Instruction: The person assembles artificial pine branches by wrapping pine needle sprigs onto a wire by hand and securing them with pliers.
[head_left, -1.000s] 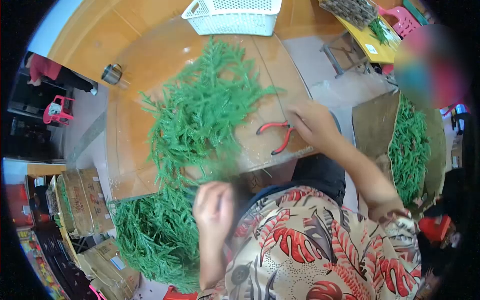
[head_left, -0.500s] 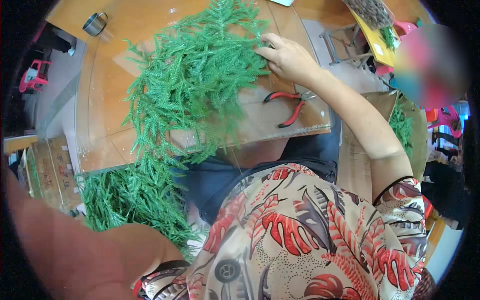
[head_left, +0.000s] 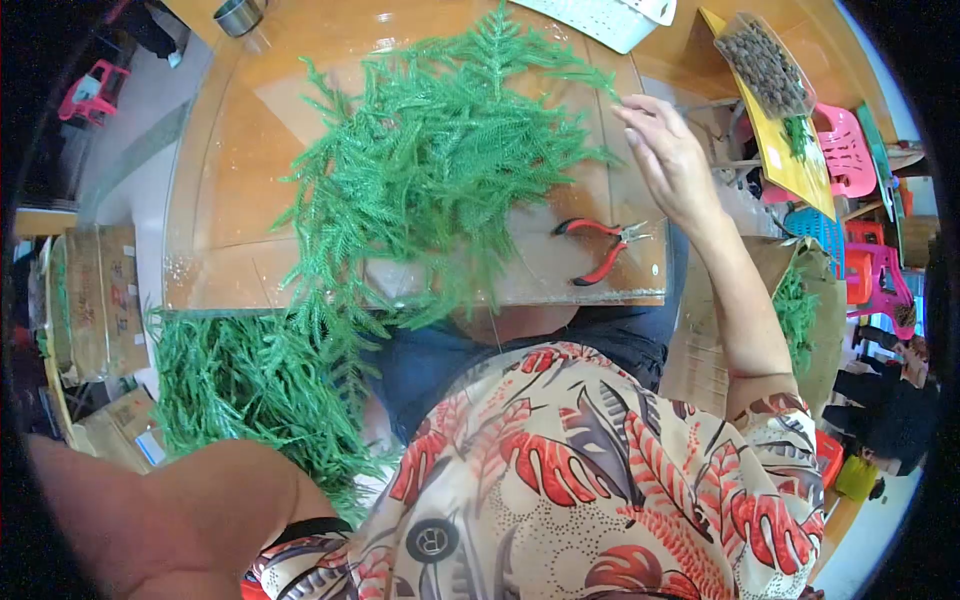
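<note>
A heap of green artificial pine sprigs (head_left: 440,150) lies across the table and hangs over its near edge. My right hand (head_left: 668,155) is at the right side of the heap, its fingertips closed on the end of one thin pine sprig (head_left: 590,80) that reaches out from the pile. The thumb is a little apart from the other fingers. Red-and-black pliers (head_left: 600,250) lie on the table below this hand, jaws to the right. Only my left arm (head_left: 220,510) shows, large at the lower left; the left hand is outside the picture.
More green sprigs (head_left: 250,390) fill the space left of my lap. A metal cup (head_left: 238,16) and a white basket (head_left: 610,25) stand at the far side. Cardboard boxes (head_left: 105,300) are at the left. At right are a tub of brown pieces (head_left: 765,65) and pink stools (head_left: 845,150).
My right hand has drawn back from the heap to the right, with a sprig end at its fingertips. The view has shifted, bringing the white basket further into sight.
</note>
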